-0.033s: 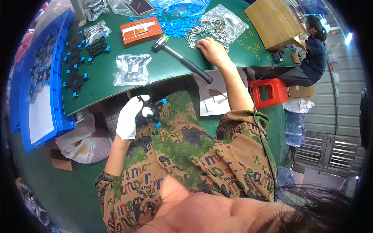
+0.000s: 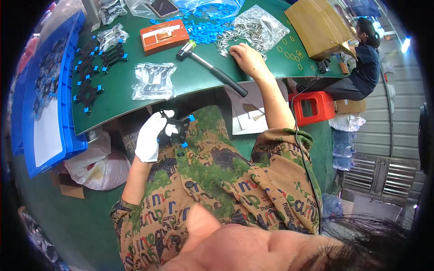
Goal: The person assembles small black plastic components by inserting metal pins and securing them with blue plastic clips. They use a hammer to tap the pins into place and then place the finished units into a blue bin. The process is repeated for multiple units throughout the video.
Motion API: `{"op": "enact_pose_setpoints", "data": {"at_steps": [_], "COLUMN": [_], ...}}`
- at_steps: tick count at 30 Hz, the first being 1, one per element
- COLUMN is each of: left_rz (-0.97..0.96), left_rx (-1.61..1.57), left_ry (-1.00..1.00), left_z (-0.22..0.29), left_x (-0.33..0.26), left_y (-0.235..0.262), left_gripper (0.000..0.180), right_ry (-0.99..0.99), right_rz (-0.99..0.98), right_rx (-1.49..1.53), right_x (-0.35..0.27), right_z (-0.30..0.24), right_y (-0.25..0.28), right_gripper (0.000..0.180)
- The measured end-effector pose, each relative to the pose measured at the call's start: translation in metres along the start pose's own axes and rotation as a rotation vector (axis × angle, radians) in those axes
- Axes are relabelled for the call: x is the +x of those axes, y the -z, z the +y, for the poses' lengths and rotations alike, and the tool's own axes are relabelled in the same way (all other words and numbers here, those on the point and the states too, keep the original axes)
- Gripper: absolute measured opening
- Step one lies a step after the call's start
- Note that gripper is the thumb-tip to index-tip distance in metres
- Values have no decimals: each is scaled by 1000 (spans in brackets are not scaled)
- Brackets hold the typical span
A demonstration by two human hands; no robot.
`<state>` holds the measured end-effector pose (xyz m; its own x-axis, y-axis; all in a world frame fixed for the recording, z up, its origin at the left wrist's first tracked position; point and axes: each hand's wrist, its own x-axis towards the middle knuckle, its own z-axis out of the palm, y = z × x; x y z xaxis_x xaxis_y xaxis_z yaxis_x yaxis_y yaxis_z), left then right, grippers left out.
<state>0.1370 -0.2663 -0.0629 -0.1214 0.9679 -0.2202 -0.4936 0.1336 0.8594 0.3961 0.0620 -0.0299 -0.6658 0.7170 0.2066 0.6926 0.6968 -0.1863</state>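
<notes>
Head view: the white-gloved left hand [image 2: 150, 136] has its fingers clamped on a black bracket [image 2: 177, 128] with blue tips, just off the worktop [image 2: 120, 97]'s near edge. The bare right hand [image 2: 247, 59] rests by some metal pins [image 2: 247, 32]; I can't tell whether its fingers grip one. A hammer [image 2: 212, 67] pokes its handle past that edge, and more brackets [image 2: 87, 93] line the left edge.

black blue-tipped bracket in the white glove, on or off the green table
Off: the gloved left hand holds the bracket over the lap, clear of the table.
</notes>
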Motion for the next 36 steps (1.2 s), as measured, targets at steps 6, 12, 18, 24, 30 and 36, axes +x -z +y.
{"op": "enact_pose_setpoints", "data": {"at_steps": [6, 12, 18, 24, 30, 36], "left_rz": [-18, -10, -24, -91, -123, -229], "left_rx": [14, 6, 44, 44, 9, -123], "left_ry": [1, 10, 1, 71, 199, 205], "left_z": [-5, -3, -6, 1, 15, 22], "left_x": [3, 2, 5, 7, 15, 15], "left_y": [3, -2, 1, -6, -22, -17], "left_gripper": [36, 34, 34, 34, 35, 35], "right_ry": [-109, -49, 75, 258, 603, 663], "right_rz": [-54, -54, 224, 224, 2, -32], "right_rx": [-34, -79, 135, 668, 893, 899], "right_x": [-5, -3, -4, -10, -34, -36], "right_z": [-12, -4, 1, -94, -167, -176], "right_y": [12, 6, 1, 26, 5, -2], "right_gripper": [23, 23, 16, 9, 9, 10]}}
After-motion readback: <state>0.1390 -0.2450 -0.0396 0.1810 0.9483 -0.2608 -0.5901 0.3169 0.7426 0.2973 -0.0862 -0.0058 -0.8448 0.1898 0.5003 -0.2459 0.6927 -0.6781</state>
